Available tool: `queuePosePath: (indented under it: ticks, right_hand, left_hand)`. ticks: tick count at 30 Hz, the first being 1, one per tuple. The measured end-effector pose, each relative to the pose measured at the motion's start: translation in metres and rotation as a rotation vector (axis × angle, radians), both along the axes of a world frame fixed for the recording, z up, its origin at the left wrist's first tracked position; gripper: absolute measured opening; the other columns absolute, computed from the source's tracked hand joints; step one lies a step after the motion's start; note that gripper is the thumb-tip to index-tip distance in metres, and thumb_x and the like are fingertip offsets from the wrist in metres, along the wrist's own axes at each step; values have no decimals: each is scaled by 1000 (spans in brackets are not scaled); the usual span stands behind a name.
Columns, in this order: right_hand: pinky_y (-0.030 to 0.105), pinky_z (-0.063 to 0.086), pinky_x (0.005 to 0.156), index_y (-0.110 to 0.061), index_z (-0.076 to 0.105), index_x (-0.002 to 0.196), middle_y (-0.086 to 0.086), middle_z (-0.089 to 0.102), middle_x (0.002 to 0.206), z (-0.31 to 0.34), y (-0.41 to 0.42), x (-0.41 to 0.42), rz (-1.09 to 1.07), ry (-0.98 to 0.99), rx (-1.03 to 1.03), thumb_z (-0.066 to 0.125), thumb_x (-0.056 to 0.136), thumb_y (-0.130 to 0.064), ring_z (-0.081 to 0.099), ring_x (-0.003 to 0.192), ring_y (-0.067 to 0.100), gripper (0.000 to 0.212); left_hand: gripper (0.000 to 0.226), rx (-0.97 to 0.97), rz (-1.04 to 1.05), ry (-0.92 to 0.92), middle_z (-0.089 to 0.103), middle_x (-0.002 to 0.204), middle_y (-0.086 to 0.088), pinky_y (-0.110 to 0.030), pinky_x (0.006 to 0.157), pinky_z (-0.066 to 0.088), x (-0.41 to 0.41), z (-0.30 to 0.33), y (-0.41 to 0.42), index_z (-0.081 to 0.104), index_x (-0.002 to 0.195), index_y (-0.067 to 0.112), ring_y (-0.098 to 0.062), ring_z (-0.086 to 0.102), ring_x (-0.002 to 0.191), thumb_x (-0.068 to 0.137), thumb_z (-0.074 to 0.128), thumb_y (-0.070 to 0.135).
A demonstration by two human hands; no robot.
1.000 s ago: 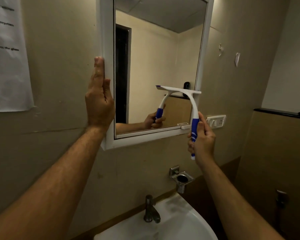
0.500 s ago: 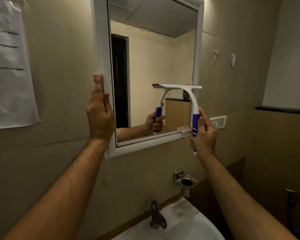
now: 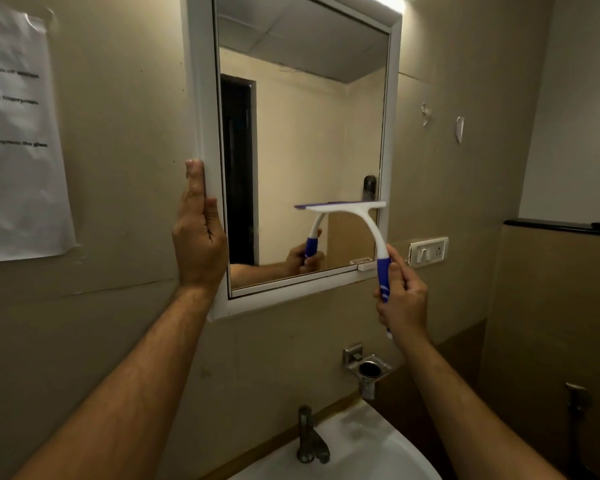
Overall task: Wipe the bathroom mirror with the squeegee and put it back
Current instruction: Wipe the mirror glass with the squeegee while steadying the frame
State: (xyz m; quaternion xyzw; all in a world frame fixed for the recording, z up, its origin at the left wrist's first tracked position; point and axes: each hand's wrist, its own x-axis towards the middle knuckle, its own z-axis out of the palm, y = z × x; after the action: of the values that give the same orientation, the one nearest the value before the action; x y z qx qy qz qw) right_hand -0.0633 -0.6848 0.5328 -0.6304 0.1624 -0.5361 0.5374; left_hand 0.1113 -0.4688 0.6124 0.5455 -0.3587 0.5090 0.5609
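Observation:
A white-framed mirror hangs on the beige wall above the sink. My left hand rests flat against the frame's left edge, fingers straight and pointing up. My right hand grips the blue handle of a white squeegee. Its blade lies level against the lower right part of the glass, and its reflection shows beside it.
A white sink with a metal tap sits below. A steel soap holder is fixed under the mirror's right corner. A switch plate is right of the mirror, a paper notice at far left, a dark ledge at right.
The view has tilted so the mirror sits lower in frame. The squeegee blade has levelled out on the lower right glass. My left hand stays on the frame's left edge.

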Motion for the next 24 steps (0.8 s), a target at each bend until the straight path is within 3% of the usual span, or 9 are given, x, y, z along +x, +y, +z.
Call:
queuePosePath:
  ticks: [6,11,15,20,24]
  right_hand:
    - [21,40,38,-53,57,120,8,63,85,41,2,13,39,-95,-19,40,98,-44,49,47,7,30]
    - [21,44,41,-64,55,109,11,64,96,-24,8,10,21,-17,50,39,96,-46,55,59,13,27]
    - [20,46,43,-57,56,109,17,62,105,-58,19,3,5,14,113,42,97,-39,57,65,17,26]
    - [18,39,37,-53,57,117,17,63,95,1,26,6,23,-69,94,41,98,-42,50,52,12,28]
    - [18,39,37,-60,58,106,12,63,96,20,29,10,64,-85,56,41,98,-41,50,52,10,26]
  left_hand:
    - [48,7,-7,12,34,159,-12,-7,117,22,0,-2,1,33,153,1,-11,31,146,106,38,8]
    - [48,9,-7,7,32,160,-10,-7,117,22,2,-4,1,32,153,2,-8,30,145,106,38,7]
    - [49,15,-7,9,31,161,-7,-7,117,23,3,-4,1,31,154,4,-10,31,146,106,37,10]
    - [50,38,-18,34,30,162,-6,-7,116,25,3,-5,2,28,156,7,-15,35,147,107,37,12]
    - [50,53,-20,46,29,162,-4,-14,119,27,2,-4,3,27,156,9,-18,34,148,107,36,13]
